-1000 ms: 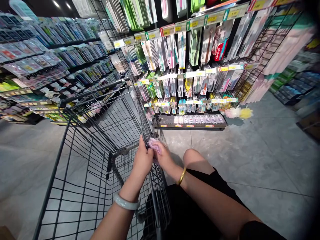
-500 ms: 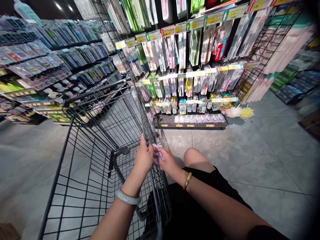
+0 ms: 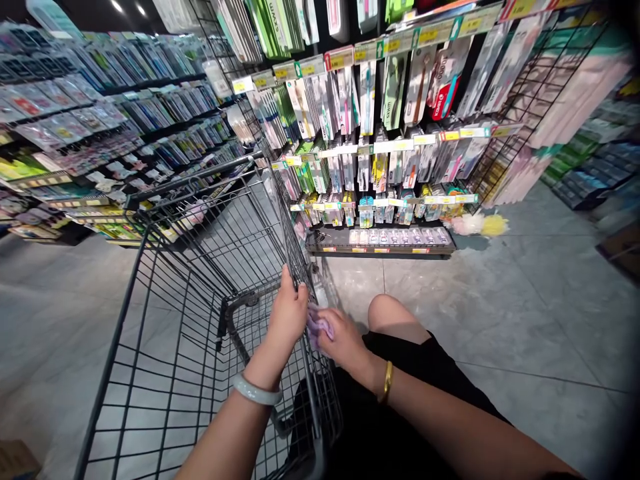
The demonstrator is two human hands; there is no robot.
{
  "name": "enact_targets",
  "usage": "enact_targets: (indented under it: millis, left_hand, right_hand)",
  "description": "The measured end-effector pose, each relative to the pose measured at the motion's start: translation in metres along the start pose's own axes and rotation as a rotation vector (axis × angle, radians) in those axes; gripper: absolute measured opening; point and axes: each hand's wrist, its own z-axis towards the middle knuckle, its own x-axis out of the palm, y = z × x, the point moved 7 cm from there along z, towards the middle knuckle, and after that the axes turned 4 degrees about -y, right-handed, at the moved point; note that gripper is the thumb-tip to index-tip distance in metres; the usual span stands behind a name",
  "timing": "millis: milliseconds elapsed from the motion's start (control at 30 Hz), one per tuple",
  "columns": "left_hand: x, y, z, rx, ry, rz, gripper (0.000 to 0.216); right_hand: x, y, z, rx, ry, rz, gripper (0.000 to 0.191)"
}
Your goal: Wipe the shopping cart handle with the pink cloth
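A black wire shopping cart stands in front of me. My left hand, a pale bangle on its wrist, is closed round the top wire of the cart's right side. My right hand, with a gold bangle on its wrist, is closed on a small lilac cloth and presses it against the outside of that same side wall, just below my left hand.
A display rack of hanging packaged toothbrushes and small goods stands just beyond the cart. Long shelves of packets run along the left. My bare knee and black clothing are at the lower right. Grey tiled floor lies to the right.
My right hand with the cloth has slid down the cart's side wall and towards me. My left hand has kept its grip on the top wire.
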Motion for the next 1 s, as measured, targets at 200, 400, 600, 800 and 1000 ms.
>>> enact_targets:
  millis: [200, 400, 600, 800, 1000]
  left_hand:
    - [0.001, -0.008, -0.017, 0.046, -0.008, 0.179, 0.083]
    - [0.003, -0.029, -0.035, 0.222, -0.088, 0.309, 0.073]
    - [0.005, -0.037, -0.036, 0.355, -0.086, 0.430, 0.058]
    - [0.004, -0.051, -0.043, 0.458, -0.093, 0.505, 0.054]
    - [0.011, -0.061, -0.046, 0.591, 0.062, 0.465, 0.040]
  right_hand:
    - [0.015, -0.036, -0.009, 0.206, 0.033, 0.226, 0.021]
    - [0.011, -0.001, 0.004, 0.088, 0.061, 0.456, 0.023]
    - [0.032, -0.084, -0.026, 0.419, 0.101, 0.203, 0.020]
    - [0.015, -0.008, -0.002, 0.219, 0.119, 0.633, 0.025]
    - [0.024, -0.050, -0.029, 0.190, -0.005, 0.210, 0.033]
